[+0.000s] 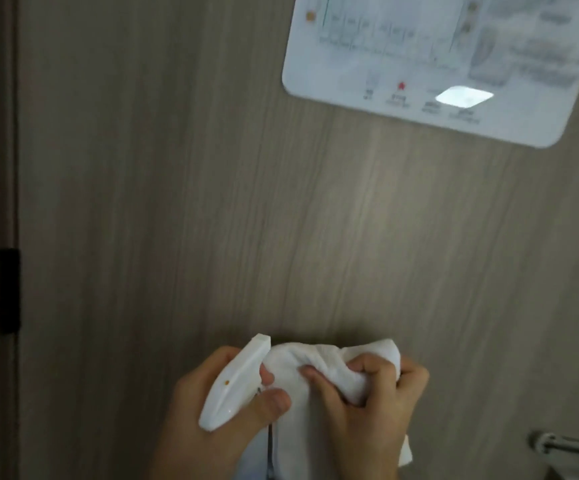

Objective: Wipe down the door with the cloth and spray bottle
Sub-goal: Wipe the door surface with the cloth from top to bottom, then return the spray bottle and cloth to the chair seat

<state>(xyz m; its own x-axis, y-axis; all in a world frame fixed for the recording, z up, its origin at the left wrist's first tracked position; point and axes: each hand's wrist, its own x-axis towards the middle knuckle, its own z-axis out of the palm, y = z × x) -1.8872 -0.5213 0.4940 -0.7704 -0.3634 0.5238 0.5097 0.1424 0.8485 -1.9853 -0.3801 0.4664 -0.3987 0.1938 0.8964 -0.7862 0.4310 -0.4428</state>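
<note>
Standing at the wood-grain door, the person is working with both hands low and close together. The left hand is curling round the neck of the white spray bottle, thumb lying across the front near the trigger and nozzle pointing up toward the door; only the head is showing, the bottle's body being hidden below. The right hand is bunching the white cloth, fingers folded into it, the cloth touching the spray head. Probably it is being gathered into a pad, or held at the nozzle for wetting. The cloth is looking clean, soft and crumpled, one end hanging down. Door surface is looking matt, no wet streaks showing. A white laminated notice is hanging upper right, a metal handle lower right, a dark hinge at the left edge.
</note>
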